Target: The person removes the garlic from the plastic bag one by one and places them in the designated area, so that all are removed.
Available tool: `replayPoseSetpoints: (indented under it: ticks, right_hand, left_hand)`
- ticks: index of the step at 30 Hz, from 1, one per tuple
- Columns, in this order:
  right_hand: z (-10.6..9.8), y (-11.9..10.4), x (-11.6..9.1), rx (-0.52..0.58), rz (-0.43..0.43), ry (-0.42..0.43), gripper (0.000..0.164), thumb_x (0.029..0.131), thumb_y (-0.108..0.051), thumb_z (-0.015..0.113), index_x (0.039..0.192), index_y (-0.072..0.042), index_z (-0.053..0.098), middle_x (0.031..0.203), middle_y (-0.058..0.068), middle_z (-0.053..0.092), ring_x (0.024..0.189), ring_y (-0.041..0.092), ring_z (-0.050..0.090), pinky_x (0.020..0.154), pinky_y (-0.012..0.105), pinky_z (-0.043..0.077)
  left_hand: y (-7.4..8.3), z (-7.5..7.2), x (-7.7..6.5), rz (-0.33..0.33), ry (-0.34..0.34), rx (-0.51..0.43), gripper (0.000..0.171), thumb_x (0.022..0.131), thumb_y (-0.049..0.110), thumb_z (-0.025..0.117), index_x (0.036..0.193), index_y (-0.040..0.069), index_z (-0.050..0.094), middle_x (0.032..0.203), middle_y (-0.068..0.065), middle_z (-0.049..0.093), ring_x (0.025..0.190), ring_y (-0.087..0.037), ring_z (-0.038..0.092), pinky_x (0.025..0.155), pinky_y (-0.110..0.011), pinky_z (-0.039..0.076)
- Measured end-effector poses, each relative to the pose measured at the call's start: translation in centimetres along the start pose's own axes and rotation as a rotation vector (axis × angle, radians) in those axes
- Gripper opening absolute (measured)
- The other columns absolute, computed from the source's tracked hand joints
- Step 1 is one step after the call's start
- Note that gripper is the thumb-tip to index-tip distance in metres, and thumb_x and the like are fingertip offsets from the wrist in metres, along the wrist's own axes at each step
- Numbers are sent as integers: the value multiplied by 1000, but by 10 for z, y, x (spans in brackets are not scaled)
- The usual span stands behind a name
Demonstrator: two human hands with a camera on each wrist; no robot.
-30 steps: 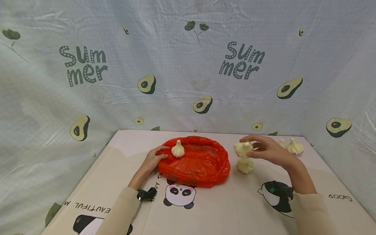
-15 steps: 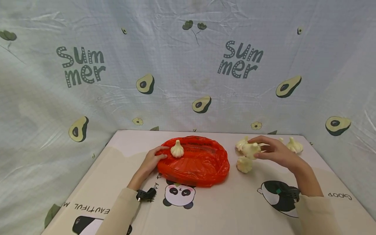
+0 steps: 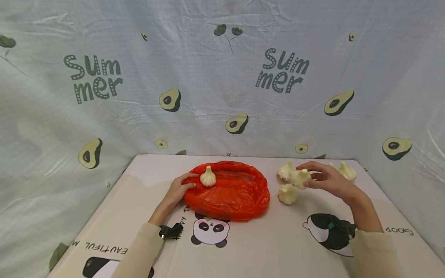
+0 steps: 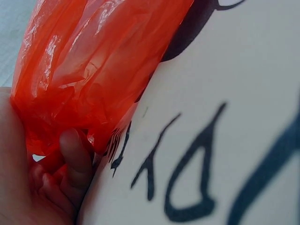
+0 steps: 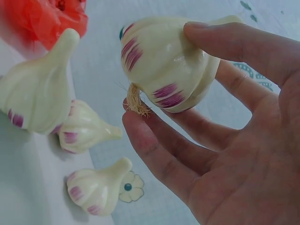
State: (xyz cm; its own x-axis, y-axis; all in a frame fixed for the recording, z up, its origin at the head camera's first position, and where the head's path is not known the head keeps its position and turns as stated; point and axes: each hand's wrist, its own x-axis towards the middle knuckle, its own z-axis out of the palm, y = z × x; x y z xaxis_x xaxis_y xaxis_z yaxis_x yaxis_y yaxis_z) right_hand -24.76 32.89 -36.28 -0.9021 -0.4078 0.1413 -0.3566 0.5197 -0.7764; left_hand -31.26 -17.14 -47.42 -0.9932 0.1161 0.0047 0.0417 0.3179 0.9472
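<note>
My left hand (image 3: 177, 189) grips the left rim of an open red plastic bag (image 3: 231, 197). In the left wrist view, its curled fingers (image 4: 77, 157) lie against the crinkled side of the bag. One garlic bulb (image 3: 208, 177) sits inside the bag at the left, stem up. To the right of the bag, my right hand (image 3: 328, 179) pinches another garlic bulb (image 5: 171, 63) between thumb and fingers; its root tuft and purple streaks show in the right wrist view. Close by the held bulb are a garlic bulb (image 3: 284, 172) behind and one (image 3: 287, 194) in front.
Further garlic bulbs (image 3: 347, 171) are at the far right, partly hidden behind my right hand. A patterned cloth wall (image 3: 198, 77) rises behind the table (image 3: 264, 247). Printed panda figures mark the table's surface.
My right hand has moved a little to the right with its garlic bulb, and the bulb behind now shows more fully. The left hand stays at the bag's rim.
</note>
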Motion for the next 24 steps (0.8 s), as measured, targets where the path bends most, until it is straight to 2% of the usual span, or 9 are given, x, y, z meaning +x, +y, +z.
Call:
replayPoseSetpoints:
  ticks: [7, 14, 24]
  right_hand:
    - [-2, 5, -1, 10, 12, -6, 40, 98, -16, 68, 137, -9, 60, 130, -12, 57, 112, 6, 64, 88, 24, 58]
    - [-3, 8, -3, -2, 34, 6, 41, 98, -19, 68, 138, -12, 60, 135, -12, 55, 115, 7, 61, 89, 22, 57]
    - [-8, 19, -7, -16, 52, 31, 41, 99, -21, 68, 139, -18, 60, 144, -2, 54, 121, 7, 54, 92, 19, 54]
  left_hand:
    - [0, -1, 0, -3, -1, 3, 43, 98, 11, 56, 141, 9, 62, 159, -18, 46, 147, -42, 43, 118, -57, 42]
    - [1, -1, 0, -4, -6, -1, 43, 98, 11, 56, 141, 9, 62, 160, -18, 45, 147, -42, 43, 118, -56, 43]
    - [-1, 0, 1, -7, -8, 1, 43, 99, 12, 56, 141, 10, 61, 160, -18, 45, 146, -42, 44, 118, -57, 43]
